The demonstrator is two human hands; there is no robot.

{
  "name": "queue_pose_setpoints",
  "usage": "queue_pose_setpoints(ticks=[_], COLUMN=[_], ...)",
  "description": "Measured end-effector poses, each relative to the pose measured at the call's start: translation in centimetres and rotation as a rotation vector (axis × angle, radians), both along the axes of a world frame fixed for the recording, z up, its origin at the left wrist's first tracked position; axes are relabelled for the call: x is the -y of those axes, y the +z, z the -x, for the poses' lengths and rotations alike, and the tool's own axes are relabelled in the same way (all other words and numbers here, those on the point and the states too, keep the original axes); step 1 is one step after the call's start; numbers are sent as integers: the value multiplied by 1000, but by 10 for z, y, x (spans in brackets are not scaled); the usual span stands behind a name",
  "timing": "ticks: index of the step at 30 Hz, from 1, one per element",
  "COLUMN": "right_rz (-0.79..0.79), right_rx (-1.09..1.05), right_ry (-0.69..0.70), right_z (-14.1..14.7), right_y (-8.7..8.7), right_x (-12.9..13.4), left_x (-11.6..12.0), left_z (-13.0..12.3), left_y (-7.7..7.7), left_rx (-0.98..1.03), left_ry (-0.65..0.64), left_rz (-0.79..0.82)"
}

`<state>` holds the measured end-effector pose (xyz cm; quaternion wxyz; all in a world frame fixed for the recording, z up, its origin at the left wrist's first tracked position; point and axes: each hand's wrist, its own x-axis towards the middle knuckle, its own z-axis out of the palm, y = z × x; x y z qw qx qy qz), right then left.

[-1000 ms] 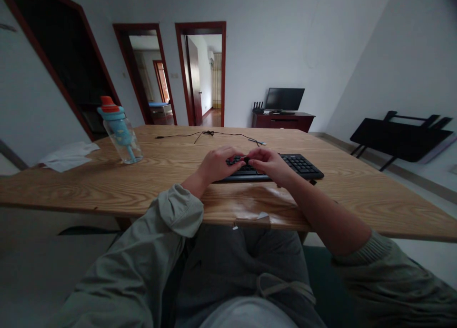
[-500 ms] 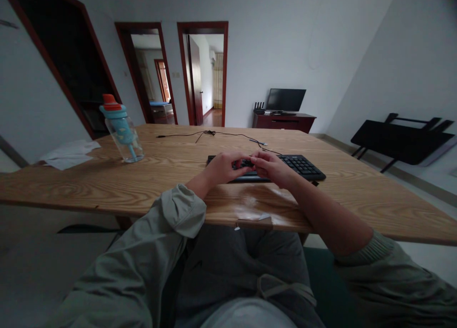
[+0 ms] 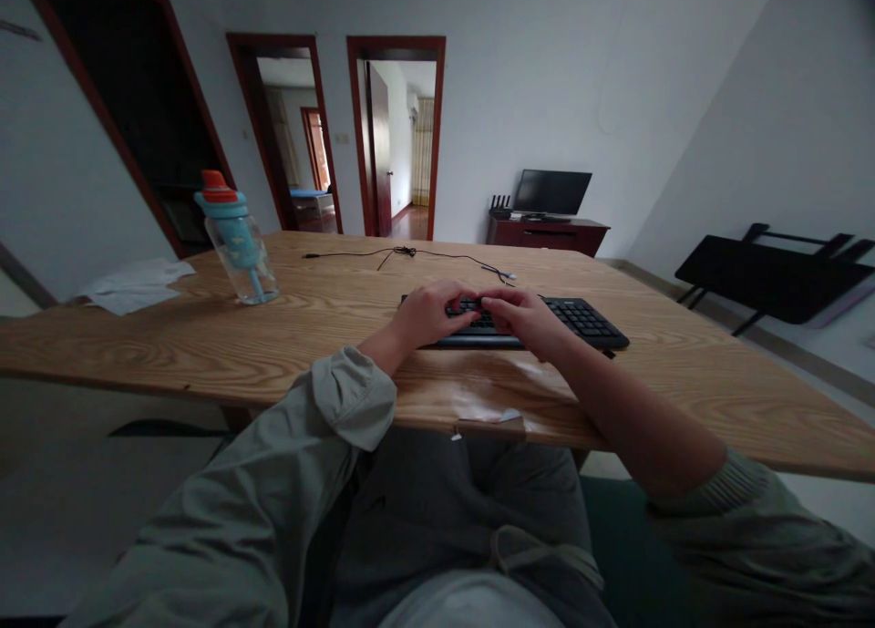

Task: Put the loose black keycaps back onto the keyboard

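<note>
A black keyboard (image 3: 584, 322) lies near the front edge of the wooden table (image 3: 328, 327). Over its left half is my left hand (image 3: 436, 311), thumb and fingers curved with a gap between them. My right hand (image 3: 519, 314) is over the middle of the keys, its thumb and forefinger pinched on a small dark thing, perhaps a keycap, too small to name. The fingertips of both hands are close together, and they hide part of the keys.
A clear bottle (image 3: 246, 259) with a blue and orange lid stands at the left, beside white tissues (image 3: 133, 284). A thin black cable (image 3: 444, 256) and a small pen-like item (image 3: 499, 272) lie behind the keyboard.
The fingertips have moved slightly apart, and a small dark thing now shows at the right hand's pinch. The whole view has shifted a little.
</note>
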<state>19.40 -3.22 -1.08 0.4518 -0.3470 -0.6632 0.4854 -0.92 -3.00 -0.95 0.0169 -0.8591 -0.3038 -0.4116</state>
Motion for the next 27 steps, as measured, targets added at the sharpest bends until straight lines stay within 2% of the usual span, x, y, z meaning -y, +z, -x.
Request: queue_pose_setpoints(ticks=[4, 12, 14, 17, 21, 24, 27], right_rz=[-13, -122, -174, -275, -443, -601, -658], right_rx=[8, 295, 424, 715, 1067, 1164, 1187], right_ry=[13, -105, -157, -230, -214, -210, -184], right_z=[7, 15, 18, 24, 26, 25, 22], right_y=[5, 23, 24, 22, 15, 7, -2], right_x=[-4, -7, -13, -23, -30, -29, -25], left_x=[-2, -9, -15, -28, -45, -52, -50], left_z=[0, 3, 10, 29, 56, 63, 59], left_y=[1, -3, -2, 4, 12, 12, 8], left_rx=[47, -8, 44, 301, 599, 641, 592], left_ry=[-5, 52, 47, 78, 163, 168, 131], left_rz=[-12, -70, -61, -54, -79, -80, -45])
